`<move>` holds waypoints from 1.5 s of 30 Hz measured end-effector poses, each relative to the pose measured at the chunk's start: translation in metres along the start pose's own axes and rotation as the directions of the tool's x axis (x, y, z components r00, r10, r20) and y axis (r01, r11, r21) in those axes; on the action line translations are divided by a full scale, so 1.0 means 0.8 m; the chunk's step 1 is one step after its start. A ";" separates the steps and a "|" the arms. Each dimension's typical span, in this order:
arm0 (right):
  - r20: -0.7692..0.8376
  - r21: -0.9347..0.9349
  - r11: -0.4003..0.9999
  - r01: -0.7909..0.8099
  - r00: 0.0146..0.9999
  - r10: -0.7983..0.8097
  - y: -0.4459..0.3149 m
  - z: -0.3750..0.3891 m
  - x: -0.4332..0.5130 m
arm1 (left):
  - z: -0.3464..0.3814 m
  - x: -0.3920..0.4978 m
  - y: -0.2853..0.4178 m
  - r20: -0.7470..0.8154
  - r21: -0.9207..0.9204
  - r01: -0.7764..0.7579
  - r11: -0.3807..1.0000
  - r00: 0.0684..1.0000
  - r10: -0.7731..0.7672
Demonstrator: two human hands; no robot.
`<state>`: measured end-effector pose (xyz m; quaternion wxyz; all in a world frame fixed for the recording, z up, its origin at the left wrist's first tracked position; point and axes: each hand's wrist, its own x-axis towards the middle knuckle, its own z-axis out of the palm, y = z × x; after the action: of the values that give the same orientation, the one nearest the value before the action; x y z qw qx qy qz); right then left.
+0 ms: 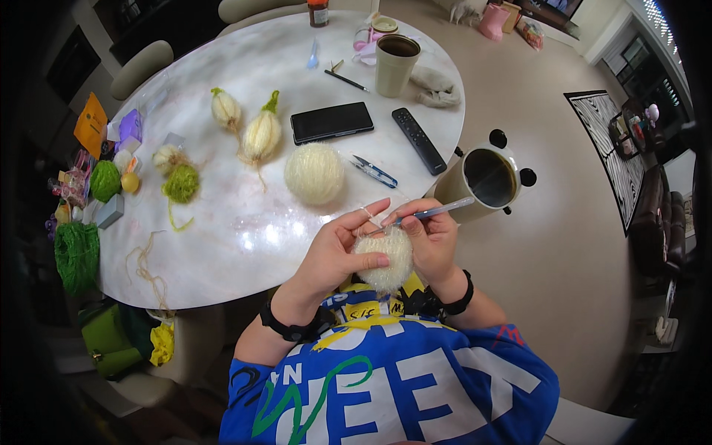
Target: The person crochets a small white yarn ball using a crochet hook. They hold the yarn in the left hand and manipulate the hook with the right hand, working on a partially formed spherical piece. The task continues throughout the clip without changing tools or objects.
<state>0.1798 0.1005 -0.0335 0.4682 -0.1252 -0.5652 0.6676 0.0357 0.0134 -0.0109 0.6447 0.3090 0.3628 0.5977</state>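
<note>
My left hand (350,247) grips a fuzzy cream crocheted piece (387,266), thumb across its front. A strand of yarn runs over the raised left index finger. Between the thumb and fingers of my right hand (431,233) is a crochet hook (439,209) with a pale handle. Its metal tip lies at the upper edge of the piece, close to my left fingers. Just beyond my hands sits a cream ball of yarn (315,173). Blue-handled thread snips (375,171) lie to its right.
Two cream crocheted pods with green tops (261,133), a black smartphone (332,122) and a remote control (419,141) lie on the marble-look table (239,245). Green yarn (181,184) is at left. A tall cup (396,65) stands farther back; a bin (489,178) is beside the table edge.
</note>
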 end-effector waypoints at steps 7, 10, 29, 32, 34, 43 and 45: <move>-0.040 -0.082 0.995 -0.063 0.997 0.060 0.003 -0.003 0.006 | -0.008 0.004 -0.003 -0.047 -0.012 -0.005 1.000 0.999 0.005; -0.042 -0.050 0.996 -0.079 0.996 0.077 0.006 -0.003 0.008 | -0.010 0.004 -0.002 -0.058 -0.065 0.037 0.997 0.997 -0.041; -0.015 -0.002 0.997 -0.073 0.997 0.073 0.010 -0.009 0.005 | -0.010 0.004 -0.005 -0.042 -0.175 0.047 0.983 0.998 -0.056; -0.020 -0.027 0.997 -0.069 0.997 0.069 0.012 -0.010 0.005 | -0.011 0.003 -0.004 -0.036 -0.157 0.038 0.987 0.998 -0.044; -0.007 0.063 0.997 -0.055 0.998 0.056 0.012 -0.011 0.006 | -0.013 0.002 -0.002 -0.036 -0.119 0.038 0.992 0.998 -0.042; 0.123 -0.033 0.995 0.090 0.989 -0.085 0.002 -0.019 0.010 | -0.016 -0.001 0.000 -0.092 -0.161 0.040 0.986 0.994 -0.055; 0.156 -0.074 0.985 0.153 0.978 -0.141 0.002 -0.020 0.009 | -0.016 -0.001 -0.001 -0.107 -0.175 0.050 0.983 0.992 -0.069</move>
<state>0.1863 0.1160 -0.0373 0.4665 -0.0522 -0.6347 0.6139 0.0252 0.0118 -0.0184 0.6650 0.2070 0.3550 0.6236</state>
